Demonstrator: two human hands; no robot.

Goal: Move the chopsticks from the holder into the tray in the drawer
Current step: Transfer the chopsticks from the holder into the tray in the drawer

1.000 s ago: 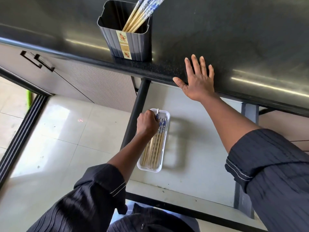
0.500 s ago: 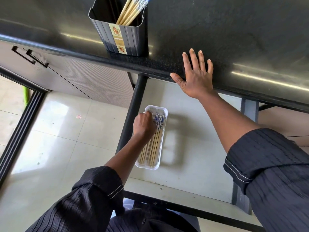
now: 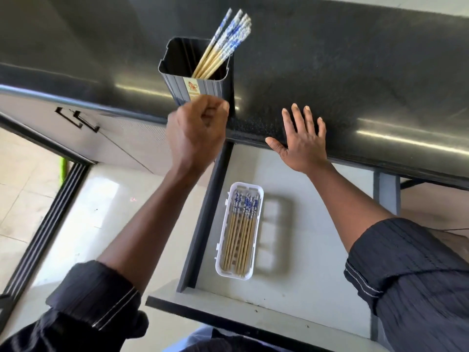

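Note:
A dark square holder [image 3: 203,83] stands near the front edge of the black counter, with several blue-and-white-topped chopsticks [image 3: 223,44] leaning out of it to the right. A white tray [image 3: 256,250] lies in the open drawer and holds several more chopsticks [image 3: 241,229] side by side. My left hand [image 3: 196,133] is raised just in front of the holder, fingers curled shut, nothing visible in it. My right hand [image 3: 302,143] lies flat with fingers spread on the counter edge above the drawer.
The black counter [image 3: 355,72] runs across the top. The open drawer [image 3: 304,288] has a pale floor and a dark left wall [image 3: 205,219]. Closed cabinet fronts with dark handles [image 3: 78,119] sit at left above a glossy tiled floor [image 3: 76,212].
My left hand has let go of the chopsticks in the tray and risen up to the holder. My right hand stays on the counter edge. The camera view has shifted.

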